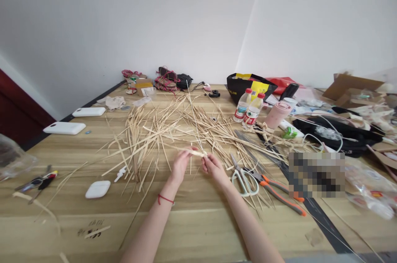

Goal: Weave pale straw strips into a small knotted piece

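Note:
My left hand [180, 165], with a red cord on the wrist, pinches one end of a pale flat plant-fibre strip [197, 153]. My right hand [214, 167] is closed on the other end, where a thin white wire [195, 120] meets the strip and slants up and away. Exactly how strip and wire join is too small to tell. Beyond both hands lies a loose heap of dry strips [161, 126]. Beside my right forearm are scissors with pale green handles [245, 182] and pliers with orange grips [279, 192].
Two water bottles [252, 110], a pink cup [277, 115] and a black-and-yellow bag [235, 88] stand at the back right. A white earphone case [98, 189] lies at left, with two white devices [64, 128] farther off. Clutter and a blurred patch [316, 175] fill the right side.

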Motion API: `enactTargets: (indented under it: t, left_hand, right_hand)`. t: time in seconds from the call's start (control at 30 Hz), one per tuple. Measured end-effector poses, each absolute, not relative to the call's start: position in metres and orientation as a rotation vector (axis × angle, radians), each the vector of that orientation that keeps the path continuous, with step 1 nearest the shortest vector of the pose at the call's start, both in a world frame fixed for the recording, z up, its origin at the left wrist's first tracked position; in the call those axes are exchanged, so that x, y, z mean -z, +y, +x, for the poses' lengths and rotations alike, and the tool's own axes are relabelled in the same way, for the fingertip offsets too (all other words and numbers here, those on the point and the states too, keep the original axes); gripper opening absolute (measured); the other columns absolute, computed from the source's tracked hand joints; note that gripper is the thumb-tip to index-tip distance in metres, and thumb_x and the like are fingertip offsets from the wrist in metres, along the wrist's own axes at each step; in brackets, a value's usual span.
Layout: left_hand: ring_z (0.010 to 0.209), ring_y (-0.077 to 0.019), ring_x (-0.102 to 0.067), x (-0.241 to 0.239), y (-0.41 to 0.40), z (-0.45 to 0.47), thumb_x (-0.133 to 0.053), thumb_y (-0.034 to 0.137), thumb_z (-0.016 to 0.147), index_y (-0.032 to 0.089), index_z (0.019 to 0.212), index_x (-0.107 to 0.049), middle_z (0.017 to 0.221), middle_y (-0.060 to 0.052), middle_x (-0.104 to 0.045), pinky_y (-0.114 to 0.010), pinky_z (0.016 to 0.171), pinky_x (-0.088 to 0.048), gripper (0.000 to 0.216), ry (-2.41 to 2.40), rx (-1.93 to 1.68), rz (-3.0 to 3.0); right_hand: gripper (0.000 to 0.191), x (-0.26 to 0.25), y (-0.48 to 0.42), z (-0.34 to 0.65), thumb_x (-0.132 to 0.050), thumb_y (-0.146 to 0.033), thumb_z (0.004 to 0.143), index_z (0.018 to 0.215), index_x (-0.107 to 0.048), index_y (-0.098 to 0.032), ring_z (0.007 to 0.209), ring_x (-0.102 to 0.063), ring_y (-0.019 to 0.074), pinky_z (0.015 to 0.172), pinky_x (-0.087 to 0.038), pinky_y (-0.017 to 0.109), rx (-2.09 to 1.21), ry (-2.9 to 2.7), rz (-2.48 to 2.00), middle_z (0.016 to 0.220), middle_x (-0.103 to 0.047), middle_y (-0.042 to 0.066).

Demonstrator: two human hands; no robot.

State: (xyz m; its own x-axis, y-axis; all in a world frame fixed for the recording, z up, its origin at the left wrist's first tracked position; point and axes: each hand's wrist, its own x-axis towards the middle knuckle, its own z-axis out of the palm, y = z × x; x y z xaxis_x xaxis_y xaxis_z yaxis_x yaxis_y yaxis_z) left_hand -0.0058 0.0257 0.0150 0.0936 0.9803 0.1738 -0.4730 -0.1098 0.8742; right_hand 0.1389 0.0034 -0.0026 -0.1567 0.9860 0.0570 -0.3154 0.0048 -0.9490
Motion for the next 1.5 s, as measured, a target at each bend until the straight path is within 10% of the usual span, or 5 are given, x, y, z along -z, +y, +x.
enactTargets:
  t: [0.83,1.13,1.5]
  left_hand:
    - [0.074,-0.0165,-0.062,0.003,0.025,0.006,-0.069,0.042,0.069,0.014,0.082,-0.067,0.083,-0.006,-0.068,-0.028,0.071,-0.046,0.03,0.837,-1.17,1.031]
    - [0.081,-0.019,-0.062,0.002,0.025,0.009,-0.07,0.039,0.066,0.014,0.079,-0.068,0.086,-0.008,-0.068,-0.03,0.075,-0.048,0.028,0.96,-1.361,0.997]
    - [0.081,-0.0204,-0.064,0.003,0.021,0.014,-0.066,0.036,0.071,0.015,0.076,-0.067,0.086,-0.009,-0.069,-0.033,0.075,-0.051,0.022,0.973,-1.373,1.154]
  right_hand:
    - [0.03,0.003,0.001,0.145,-0.064,-0.045,0.073,0.081,-0.057,-0.017,0.039,-0.024,0.0038,0.038,-0.014,0.022,-1.719,-1.045,-0.829,0.056,-0.042,-0.006]
    - [0.028,0.005,-0.002,0.14,-0.059,-0.044,0.077,0.09,-0.061,-0.02,0.073,-0.052,0.0167,0.066,-0.041,0.028,-1.03,-1.317,-1.08,0.08,-0.059,0.003]
    - [0.017,0.002,-0.004,0.137,-0.067,-0.036,0.072,0.064,-0.065,-0.021,0.088,-0.054,0.0216,0.085,-0.039,0.036,-0.73,-1.356,-1.11,0.087,-0.058,0.006]
